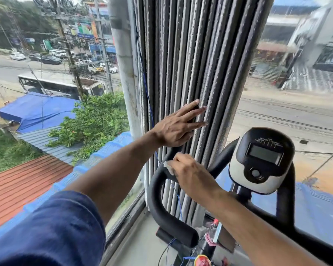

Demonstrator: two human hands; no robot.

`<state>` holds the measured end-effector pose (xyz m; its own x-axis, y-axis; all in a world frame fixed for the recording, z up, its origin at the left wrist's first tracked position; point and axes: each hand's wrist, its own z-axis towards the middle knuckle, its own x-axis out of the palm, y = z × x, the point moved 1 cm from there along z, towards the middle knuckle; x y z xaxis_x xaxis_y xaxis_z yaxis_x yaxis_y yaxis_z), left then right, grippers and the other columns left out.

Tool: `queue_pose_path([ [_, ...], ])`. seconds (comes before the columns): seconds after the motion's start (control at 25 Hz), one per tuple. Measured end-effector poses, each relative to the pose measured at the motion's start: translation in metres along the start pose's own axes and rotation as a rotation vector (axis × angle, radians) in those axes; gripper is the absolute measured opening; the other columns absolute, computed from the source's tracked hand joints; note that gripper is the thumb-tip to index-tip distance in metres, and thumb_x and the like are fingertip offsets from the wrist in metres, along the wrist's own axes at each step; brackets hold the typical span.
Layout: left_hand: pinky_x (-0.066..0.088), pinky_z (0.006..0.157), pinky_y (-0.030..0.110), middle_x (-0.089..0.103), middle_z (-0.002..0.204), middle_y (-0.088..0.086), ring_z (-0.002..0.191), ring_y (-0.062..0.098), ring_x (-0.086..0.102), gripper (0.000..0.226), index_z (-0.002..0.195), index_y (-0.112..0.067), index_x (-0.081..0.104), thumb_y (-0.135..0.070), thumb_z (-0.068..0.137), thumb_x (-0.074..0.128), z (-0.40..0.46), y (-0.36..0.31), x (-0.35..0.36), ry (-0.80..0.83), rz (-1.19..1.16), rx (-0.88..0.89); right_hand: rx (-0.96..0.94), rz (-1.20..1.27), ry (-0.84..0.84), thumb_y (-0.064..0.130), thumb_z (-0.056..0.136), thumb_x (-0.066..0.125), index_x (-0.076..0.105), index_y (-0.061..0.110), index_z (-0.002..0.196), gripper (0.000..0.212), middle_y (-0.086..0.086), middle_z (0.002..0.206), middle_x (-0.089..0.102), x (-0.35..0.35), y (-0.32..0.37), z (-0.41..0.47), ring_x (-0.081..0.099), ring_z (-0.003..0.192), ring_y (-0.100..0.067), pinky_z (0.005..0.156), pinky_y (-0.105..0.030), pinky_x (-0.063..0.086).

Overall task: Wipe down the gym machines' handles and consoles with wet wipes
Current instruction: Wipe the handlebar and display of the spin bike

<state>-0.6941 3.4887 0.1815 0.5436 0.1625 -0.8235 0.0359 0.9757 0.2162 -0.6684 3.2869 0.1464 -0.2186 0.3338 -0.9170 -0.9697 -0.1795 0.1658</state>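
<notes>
An exercise bike stands at a window corner. Its black foam handlebar (158,204) curves up on the left and its black-and-white console (261,160) with a grey screen sits to the right. My right hand (190,175) holds a white wet wipe (168,167) against the top of the left handlebar loop. My left hand (178,125) lies flat with straight fingers against the bunched grey vertical blinds (190,64) just behind the handlebar, pressing them back. The wipe is mostly hidden under my right hand's fingers.
Window glass (56,131) closes both sides of the corner, with a street and roofs outside. A white pillar (123,73) stands left of the blinds. A blue wire (179,200) hangs by the blinds. Small red and pink items (210,239) sit near the bike's stem.
</notes>
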Motion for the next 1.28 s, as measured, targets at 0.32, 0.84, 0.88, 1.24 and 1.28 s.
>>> queue_pose_path([
  [0.32,0.014,0.129,0.053,0.027,0.168,0.019,0.159,0.042,0.008,0.048,0.147,-0.012,0.057,-0.020,0.100,0.055,-0.006,-0.003,0.001,-0.041,-0.076,-0.044,-0.230,-0.161,0.019,0.000,0.089,0.057,0.070,0.017,0.105,0.026,0.003,0.098,0.059,0.011,0.021,-0.007,0.052,0.089,-0.019,0.072,-0.030,0.052],
  [0.84,0.004,0.131,0.044,0.021,0.169,0.024,0.159,0.041,0.000,0.043,0.147,-0.007,0.055,-0.015,0.104,0.053,-0.030,-0.018,0.004,-0.068,-0.156,-0.083,-0.158,0.044,0.131,0.003,0.088,0.055,0.067,0.017,0.096,0.020,-0.001,0.100,0.053,0.034,0.045,-0.018,0.059,0.086,-0.021,0.066,-0.037,0.057],
  [0.88,0.004,0.130,0.044,0.021,0.169,0.024,0.159,0.041,-0.001,0.043,0.147,-0.007,0.056,-0.015,0.105,0.053,-0.031,-0.017,0.004,-0.070,-0.158,-0.085,-0.132,0.026,0.100,0.002,0.088,0.053,0.065,0.016,0.096,0.020,-0.002,0.102,0.051,0.031,0.041,-0.011,0.059,0.084,-0.021,0.068,-0.036,0.057],
  [1.24,0.006,0.131,0.043,0.017,0.171,0.020,0.160,0.038,0.000,0.045,0.152,-0.010,0.050,-0.020,0.109,0.048,-0.033,-0.026,0.003,-0.033,-0.113,-0.178,-0.167,0.207,0.274,0.010,0.097,0.054,0.067,0.021,0.103,0.018,0.002,0.103,0.057,0.018,0.032,-0.042,0.064,0.083,-0.021,0.071,-0.035,0.054],
  [1.28,0.003,0.131,0.039,0.017,0.171,0.018,0.160,0.035,-0.001,0.046,0.154,-0.010,0.048,-0.021,0.109,0.047,-0.035,-0.029,0.003,-0.031,-0.103,-0.206,-0.126,0.213,0.264,0.011,0.098,0.053,0.066,0.022,0.104,0.018,0.002,0.104,0.058,0.018,0.028,-0.041,0.065,0.085,-0.023,0.076,-0.039,0.055],
])
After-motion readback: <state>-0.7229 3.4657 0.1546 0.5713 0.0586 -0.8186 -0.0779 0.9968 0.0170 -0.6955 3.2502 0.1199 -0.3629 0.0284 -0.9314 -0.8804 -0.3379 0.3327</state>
